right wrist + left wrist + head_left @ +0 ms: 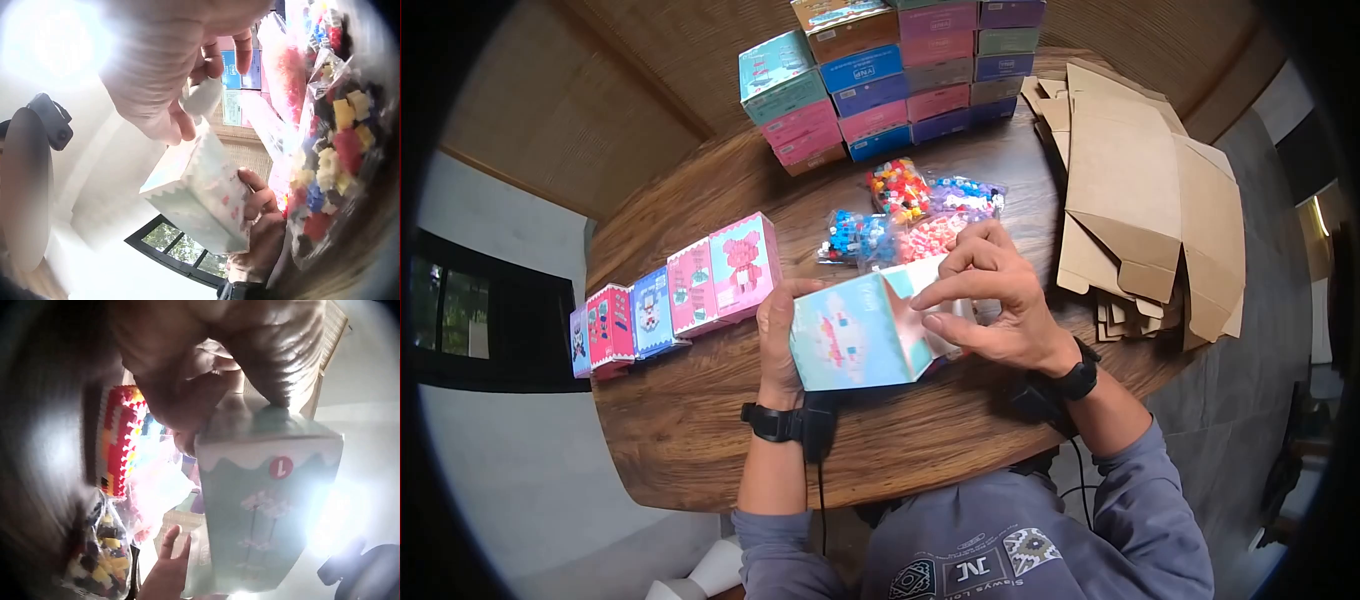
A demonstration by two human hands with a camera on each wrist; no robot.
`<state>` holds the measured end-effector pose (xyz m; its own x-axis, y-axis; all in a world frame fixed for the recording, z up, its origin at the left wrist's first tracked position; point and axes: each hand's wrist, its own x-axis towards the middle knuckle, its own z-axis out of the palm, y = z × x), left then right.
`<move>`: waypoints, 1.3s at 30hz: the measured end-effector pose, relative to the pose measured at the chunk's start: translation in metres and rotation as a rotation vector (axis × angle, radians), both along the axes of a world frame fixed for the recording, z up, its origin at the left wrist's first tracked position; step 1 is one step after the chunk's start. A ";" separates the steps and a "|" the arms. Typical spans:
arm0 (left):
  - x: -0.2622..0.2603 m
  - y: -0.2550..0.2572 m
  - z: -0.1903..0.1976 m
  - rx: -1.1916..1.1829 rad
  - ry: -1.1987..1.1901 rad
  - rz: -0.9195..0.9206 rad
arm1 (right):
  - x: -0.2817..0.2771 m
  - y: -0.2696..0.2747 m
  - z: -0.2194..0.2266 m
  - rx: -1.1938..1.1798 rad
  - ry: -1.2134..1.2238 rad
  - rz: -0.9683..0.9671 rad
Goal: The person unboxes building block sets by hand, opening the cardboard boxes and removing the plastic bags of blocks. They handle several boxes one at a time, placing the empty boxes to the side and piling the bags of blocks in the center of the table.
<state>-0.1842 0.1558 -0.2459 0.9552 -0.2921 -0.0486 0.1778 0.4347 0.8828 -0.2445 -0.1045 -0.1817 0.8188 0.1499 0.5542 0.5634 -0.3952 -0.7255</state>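
Note:
A light teal box (845,335) with a pink picture lies tilted in the left hand (778,335), thumb along its near-left edge. Its end facing right stands open, with flaps out. There the right hand (1000,300) has curled fingers and thumb at the opening. The right wrist view shows that hand (187,69) pinching a rounded white flap (203,98) of the box (206,187), while left-hand fingers (259,197) grip the far side. In the left wrist view the box (262,512) shows a red "1" under the left hand (219,356). The box's inside is mostly hidden.
Clear bags of small coloured pieces (897,190) lie beyond the hands. Stacked boxes (870,95) stand at the table's back. A row of boxes (690,285) stands at left, and flattened brown cardboard (1140,200) is piled at right.

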 end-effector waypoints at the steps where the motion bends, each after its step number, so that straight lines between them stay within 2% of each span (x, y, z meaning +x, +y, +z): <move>1: -0.002 -0.002 0.012 0.051 -0.113 -0.049 | -0.001 0.000 0.000 -0.007 0.020 0.004; 7: -0.003 -0.010 0.011 -0.044 -0.240 -0.090 | -0.003 0.007 -0.002 -0.047 0.055 -0.022; 10: -0.004 -0.011 0.009 -0.060 -0.231 -0.128 | -0.004 0.006 -0.005 -0.064 0.074 -0.027; 18: -0.007 -0.007 0.005 0.016 -0.224 -0.103 | -0.005 0.003 -0.001 -0.014 0.109 -0.013; 24: -0.008 -0.007 0.004 -0.057 -0.173 -0.076 | -0.005 0.006 -0.004 0.178 0.051 -0.067; 33: -0.005 -0.005 0.002 -0.081 -0.196 -0.066 | -0.006 0.010 -0.007 0.399 0.168 -0.102; 37: -0.006 -0.007 0.006 -0.113 -0.183 -0.077 | -0.006 0.004 -0.006 0.261 -0.015 -0.093; 39: -0.006 -0.007 0.006 -0.141 -0.175 -0.093 | -0.008 0.006 -0.007 0.284 -0.083 -0.104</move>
